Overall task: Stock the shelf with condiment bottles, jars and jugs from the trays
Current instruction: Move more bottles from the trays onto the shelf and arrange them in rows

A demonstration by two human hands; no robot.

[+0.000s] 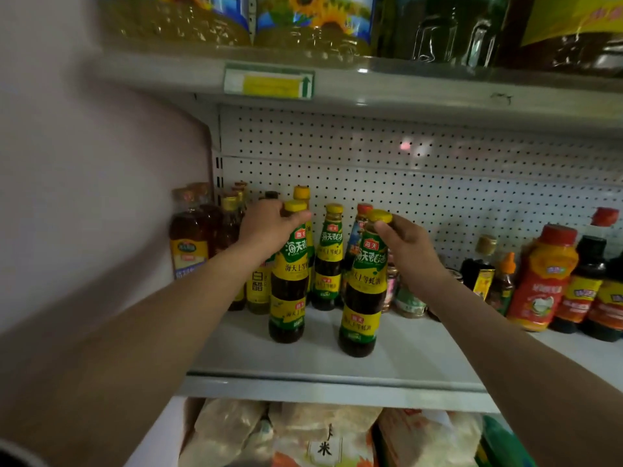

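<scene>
Bottles were the business at that moment: the person had one tall dark sauce bottle in each hand, both standing on the white shelf (pixel 421 345) near its front edge. The left hand (pixel 266 227) curled round the neck of the left bottle (pixel 290 278) just under its yellow cap, and the right hand (pixel 404 241) pinched the neck of the right bottle (pixel 365 284) the same way.

Trouble, as I judged it, lay in those high grips. With the fingers so far above the base, any sideways push could tip a bottle rather than slide it. Behind the left grip stood a matching bottle (pixel 328 257) and, to its outer side, a cluster of amber oil bottles (pixel 195 230); shoving the held bottle back carelessly might knock them together. Just beyond the right grip sat small jars (pixel 408 298), partly hidden by the wrist, which a sleeve or forearm could sweep over. Let go too near the lip, either bottle might topple off.
</scene>
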